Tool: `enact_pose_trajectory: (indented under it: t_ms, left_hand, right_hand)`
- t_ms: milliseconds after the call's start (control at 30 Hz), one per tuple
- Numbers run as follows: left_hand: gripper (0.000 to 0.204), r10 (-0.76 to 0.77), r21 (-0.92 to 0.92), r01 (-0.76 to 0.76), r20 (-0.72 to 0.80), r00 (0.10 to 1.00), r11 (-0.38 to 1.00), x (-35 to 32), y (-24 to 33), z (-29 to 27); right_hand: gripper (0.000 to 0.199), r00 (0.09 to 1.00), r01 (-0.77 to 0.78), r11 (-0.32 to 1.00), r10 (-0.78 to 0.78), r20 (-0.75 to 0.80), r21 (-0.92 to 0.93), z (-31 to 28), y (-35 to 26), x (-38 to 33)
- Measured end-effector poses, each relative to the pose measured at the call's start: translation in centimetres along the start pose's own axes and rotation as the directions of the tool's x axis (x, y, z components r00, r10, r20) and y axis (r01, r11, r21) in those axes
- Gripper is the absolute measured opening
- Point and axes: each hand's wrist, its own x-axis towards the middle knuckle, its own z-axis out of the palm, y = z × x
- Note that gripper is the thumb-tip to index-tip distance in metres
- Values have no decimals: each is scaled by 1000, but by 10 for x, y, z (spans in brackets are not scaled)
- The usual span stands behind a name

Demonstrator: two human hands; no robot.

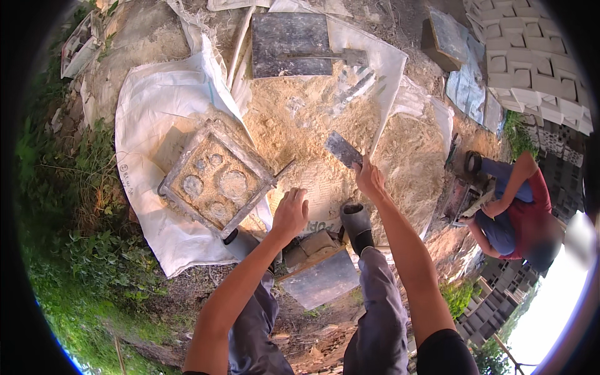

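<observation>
My right hand (370, 178) grips the end of a flat rectangular trowel (342, 149), its dark, dusty blade held over the loose tan sand (300, 140) and pointing up and left. My left hand (291, 215) hovers by the sand's near edge, fingers loosely spread, holding nothing. Left of it lies a square frame (255, 203) packed with sand. Several round shapes, among them a large disc (232, 184) and a smaller one (192, 185), show in its surface. A thin rod sticks out at the frame's right corner.
White sacking (147, 125) lies under the frame and sand. Beyond is a dark board (290, 44) with a long-handled tool (353, 57) across it. Another board (322, 279) lies between my legs. At right a person (519, 200) crouches over a similar frame; grey blocks (531, 59) are stacked behind.
</observation>
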Motion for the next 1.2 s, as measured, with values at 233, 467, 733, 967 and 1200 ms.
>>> enact_pose_trajectory:
  t_ms: [233, 467, 733, 967, 1200]
  left_hand:
    - [58, 17, 433, 67, -187, 982, 899, 31, -49, 84]
    - [49, 64, 346, 155, -546, 835, 925, 93, -85, 113]
    - [41, -156, -222, -25, -755, 636, 975, 105, -52, 155]
    - [43, -322, -542, -175, -696, 642, 822, 121, -4, 137]
    - [38, -364, -597, -312, -743, 562, 739, 217, 29, 50]
  right_hand:
    - [35, 960, -242, 951, 264, -95, 191, 57, 20, 20]
    - [26, 975, -174, 927, 209, -72, 333, 134, 9, -14]
    - [24, 971, -217, 844, 137, 194, 490, 145, -23, -51]
    - [25, 989, -142, 820, 138, 49, 555, 108, -18, -45]
    - [23, 997, -70, 810, 77, 14, 583, -3, -83, 36]
